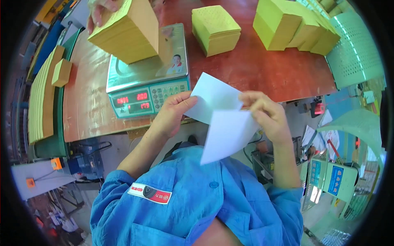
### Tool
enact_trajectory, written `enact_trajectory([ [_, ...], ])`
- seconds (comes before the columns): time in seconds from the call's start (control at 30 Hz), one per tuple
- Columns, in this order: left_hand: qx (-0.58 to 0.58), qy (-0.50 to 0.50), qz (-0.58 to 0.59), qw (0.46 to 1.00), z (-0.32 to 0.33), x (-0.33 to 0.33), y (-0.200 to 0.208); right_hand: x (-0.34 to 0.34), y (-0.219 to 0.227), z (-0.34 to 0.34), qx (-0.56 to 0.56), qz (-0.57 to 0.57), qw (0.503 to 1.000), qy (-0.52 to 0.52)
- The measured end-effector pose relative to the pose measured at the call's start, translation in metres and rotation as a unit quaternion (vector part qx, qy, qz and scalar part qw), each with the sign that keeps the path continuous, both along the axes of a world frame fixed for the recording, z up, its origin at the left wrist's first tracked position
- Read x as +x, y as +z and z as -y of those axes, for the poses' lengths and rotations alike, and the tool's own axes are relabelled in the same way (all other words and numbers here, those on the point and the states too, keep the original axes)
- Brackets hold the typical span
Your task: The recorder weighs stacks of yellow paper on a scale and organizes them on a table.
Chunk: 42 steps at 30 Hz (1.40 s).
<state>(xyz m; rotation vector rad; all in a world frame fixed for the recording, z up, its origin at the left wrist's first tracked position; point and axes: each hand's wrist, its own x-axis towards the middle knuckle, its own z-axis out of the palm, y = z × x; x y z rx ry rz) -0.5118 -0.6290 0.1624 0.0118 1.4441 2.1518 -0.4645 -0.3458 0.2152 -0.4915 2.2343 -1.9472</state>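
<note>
A red-brown table (pixel 271 76) fills the upper half, its near edge curving from nine to three o'clock. At six o'clock is the person's blue shirt (pixel 180 197). A flat-panned scale (pixel 172 82) with lit red digits stands between ten and eleven o'clock, and a tall yellow stack (pixel 139 30) rests on its pan. Between one and two o'clock, several yellow stacks (pixel 283 28) stand against one another. At nine o'clock lies a long row of yellow sheets (pixel 43 98). A lone yellow stack (pixel 215 33) sits at twelve o'clock.

At the centre, in front of the table edge, are a lower white piece (pixel 227 137) and an upper white piece (pixel 213 94); whether they join behind the fingers I cannot tell. From three o'clock, the right hand (pixel 266 115) pinches the lower piece at its upper right corner, fingers bunched and curled. From nine o'clock, the left hand (pixel 176 108) pinches the upper piece's left edge, thumb on top. At eleven o'clock another person's hand (pixel 100 10) lies over the tall stack, fingers bent. Toward ten o'clock stands a small yellow block (pixel 61 73).
</note>
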Motion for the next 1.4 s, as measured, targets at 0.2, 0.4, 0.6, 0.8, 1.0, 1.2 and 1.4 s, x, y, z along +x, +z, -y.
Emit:
enact_trajectory([
  [0.2,0.013,0.047,0.099,0.994,-0.021,0.034,0.017,-0.009,-0.055,0.006,-0.128,0.046,0.984,-0.116],
  [0.4,0.033,0.112,0.098,0.988,-0.051,0.064,-0.004,0.009,-0.102,-0.001,-0.171,0.174,0.957,-0.155],
  [0.6,-0.147,0.170,-0.077,0.971,-0.065,0.079,-0.016,0.002,-0.069,0.006,-0.072,0.044,0.979,-0.186],
  [0.8,-0.133,0.113,-0.141,0.974,-0.073,0.036,-0.035,-0.025,-0.041,-0.032,0.061,-0.064,0.990,-0.114],
  [1.0,-0.237,0.159,-0.283,0.916,-0.057,0.023,-0.037,-0.055,-0.038,-0.036,0.240,-0.305,0.904,-0.179],
  [1.2,-0.223,0.194,-0.164,0.941,0.068,0.071,-0.049,-0.067,-0.069,-0.028,0.423,-0.269,0.846,-0.183],
  [1.4,-0.286,0.290,-0.049,0.912,0.206,0.112,-0.089,-0.072,-0.070,-0.018,0.585,-0.279,0.734,-0.203],
])
